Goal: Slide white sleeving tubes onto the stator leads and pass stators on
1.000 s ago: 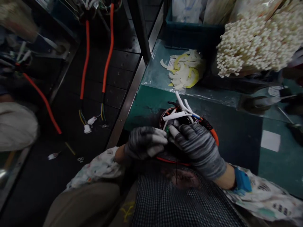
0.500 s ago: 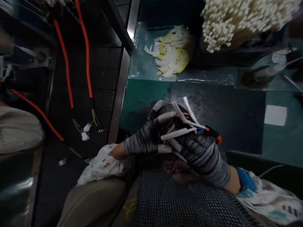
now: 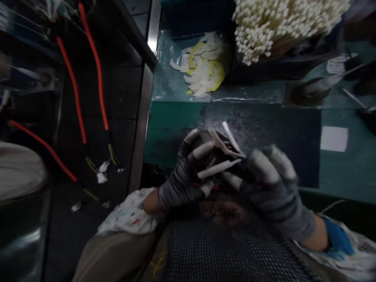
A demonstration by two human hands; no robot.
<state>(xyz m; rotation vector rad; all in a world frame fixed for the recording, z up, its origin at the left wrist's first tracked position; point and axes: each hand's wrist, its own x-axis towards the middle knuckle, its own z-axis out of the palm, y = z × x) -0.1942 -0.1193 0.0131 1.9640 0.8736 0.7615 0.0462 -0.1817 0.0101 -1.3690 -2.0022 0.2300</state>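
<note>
My left hand (image 3: 188, 176), in a grey striped glove with pale fingertips, grips a dark round part (image 3: 202, 139) from its left side, thumb below and fingers above. It looks like a motor stator, but much of it is covered. White sleeves (image 3: 214, 169) on thin wires stick out of it toward the right, and a bit of blue shows where they meet. My right hand (image 3: 270, 184), gloved alike and blurred, is just right of these wires. Its thumb and fingers are apart, with nothing visibly gripped; the cable end behind it is hidden.
White and yellow strips (image 3: 205, 66) lie on a clear plastic sheet. Behind stands a large bundle of white-tipped sticks or tubes (image 3: 264, 31). A white paper square (image 3: 334, 138) is at right. Red cables (image 3: 98, 70) with connectors hang over a dark slatted surface at left, past a metal edge (image 3: 141, 117).
My right hand has come away from the part toward the right, its fingers lifting and spreading. My left hand keeps its grip. The whole view has shifted slightly.
</note>
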